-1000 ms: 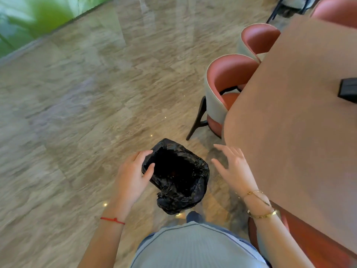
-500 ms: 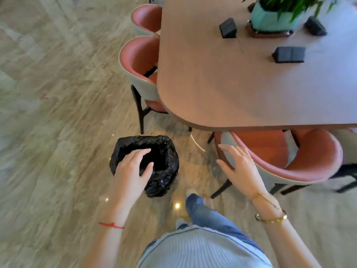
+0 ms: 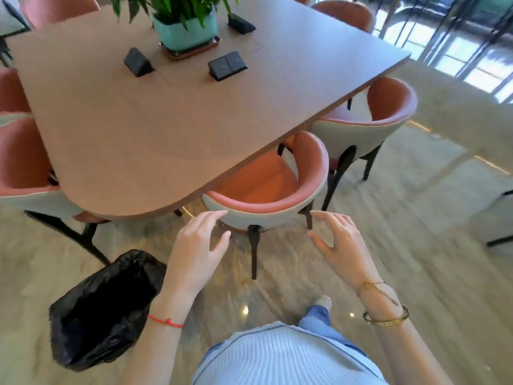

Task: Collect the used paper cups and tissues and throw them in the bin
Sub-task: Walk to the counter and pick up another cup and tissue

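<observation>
A bin lined with a black plastic bag (image 3: 102, 307) stands on the floor at the lower left, beside my left forearm. My left hand (image 3: 198, 251) hovers to the right of the bin, fingers relaxed and holding nothing, near the back of a pink chair (image 3: 277, 209). At about the same height my right hand (image 3: 342, 248) is raised with spread fingers, empty. No paper cup or tissue shows anywhere in view, on the table or on the floor.
A long brown table (image 3: 155, 118) fills the upper left, carrying a potted plant (image 3: 184, 26) and three black socket boxes (image 3: 226, 65). Pink chairs ring it, one more at the right (image 3: 388, 115). Polished stone floor lies to the right, windows beyond.
My left hand has come off the bin's rim and moved right. The view has swung right from the bin and floor up across the table and chairs.
</observation>
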Demonstrator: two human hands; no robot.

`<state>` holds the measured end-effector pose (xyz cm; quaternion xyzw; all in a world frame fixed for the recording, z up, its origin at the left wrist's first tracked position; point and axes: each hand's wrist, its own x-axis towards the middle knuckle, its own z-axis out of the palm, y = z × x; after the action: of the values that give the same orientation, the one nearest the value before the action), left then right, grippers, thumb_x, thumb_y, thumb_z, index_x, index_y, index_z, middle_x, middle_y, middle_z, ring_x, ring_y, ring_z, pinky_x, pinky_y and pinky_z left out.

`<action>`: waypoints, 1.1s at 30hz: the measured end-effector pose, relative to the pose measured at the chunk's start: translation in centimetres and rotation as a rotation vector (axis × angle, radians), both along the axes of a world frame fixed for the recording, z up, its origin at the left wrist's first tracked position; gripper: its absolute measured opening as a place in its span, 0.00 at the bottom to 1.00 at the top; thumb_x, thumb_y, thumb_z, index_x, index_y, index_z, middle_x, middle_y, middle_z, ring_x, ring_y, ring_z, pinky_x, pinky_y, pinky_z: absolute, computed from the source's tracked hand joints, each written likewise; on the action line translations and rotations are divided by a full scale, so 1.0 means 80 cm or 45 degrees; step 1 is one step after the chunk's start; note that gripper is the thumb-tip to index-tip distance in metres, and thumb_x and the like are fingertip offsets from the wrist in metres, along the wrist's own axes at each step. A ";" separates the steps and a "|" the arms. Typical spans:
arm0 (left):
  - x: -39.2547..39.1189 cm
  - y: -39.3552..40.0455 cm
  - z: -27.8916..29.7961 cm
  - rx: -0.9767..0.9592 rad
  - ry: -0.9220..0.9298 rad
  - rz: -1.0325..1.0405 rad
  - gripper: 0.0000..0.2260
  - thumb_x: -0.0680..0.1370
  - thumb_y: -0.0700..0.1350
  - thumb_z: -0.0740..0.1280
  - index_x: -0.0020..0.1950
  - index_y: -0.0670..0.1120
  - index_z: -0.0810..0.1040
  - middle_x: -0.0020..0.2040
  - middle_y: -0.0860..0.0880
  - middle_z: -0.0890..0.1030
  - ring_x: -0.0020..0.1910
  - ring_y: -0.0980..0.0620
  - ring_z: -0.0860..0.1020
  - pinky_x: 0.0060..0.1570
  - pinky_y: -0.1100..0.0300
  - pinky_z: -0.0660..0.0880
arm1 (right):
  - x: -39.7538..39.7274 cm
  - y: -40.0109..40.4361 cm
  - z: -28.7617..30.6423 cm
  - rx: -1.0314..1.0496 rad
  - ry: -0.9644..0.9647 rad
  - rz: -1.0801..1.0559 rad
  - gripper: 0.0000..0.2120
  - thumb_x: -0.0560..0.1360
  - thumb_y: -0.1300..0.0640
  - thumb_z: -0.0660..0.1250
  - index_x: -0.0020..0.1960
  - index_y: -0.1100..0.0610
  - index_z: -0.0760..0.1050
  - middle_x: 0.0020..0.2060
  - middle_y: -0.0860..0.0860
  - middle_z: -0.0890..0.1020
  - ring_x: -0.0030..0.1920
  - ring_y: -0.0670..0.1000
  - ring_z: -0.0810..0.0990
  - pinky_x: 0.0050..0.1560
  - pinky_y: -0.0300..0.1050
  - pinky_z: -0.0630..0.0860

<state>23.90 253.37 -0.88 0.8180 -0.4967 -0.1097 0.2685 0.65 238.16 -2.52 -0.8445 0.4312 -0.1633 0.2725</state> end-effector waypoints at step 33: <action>-0.424 -0.816 -0.004 -0.084 0.116 -1.084 0.18 0.76 0.44 0.70 0.65 0.48 0.75 0.60 0.53 0.79 0.61 0.55 0.76 0.63 0.59 0.71 | -0.487 -0.532 -0.010 -0.068 -0.008 -1.106 0.17 0.73 0.56 0.72 0.60 0.54 0.77 0.55 0.48 0.80 0.59 0.47 0.74 0.61 0.36 0.65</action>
<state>-10.04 188.08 -1.20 0.5254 -0.7808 -0.2307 0.2471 -38.29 195.60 -3.33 -0.5909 0.7412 -0.2767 0.1578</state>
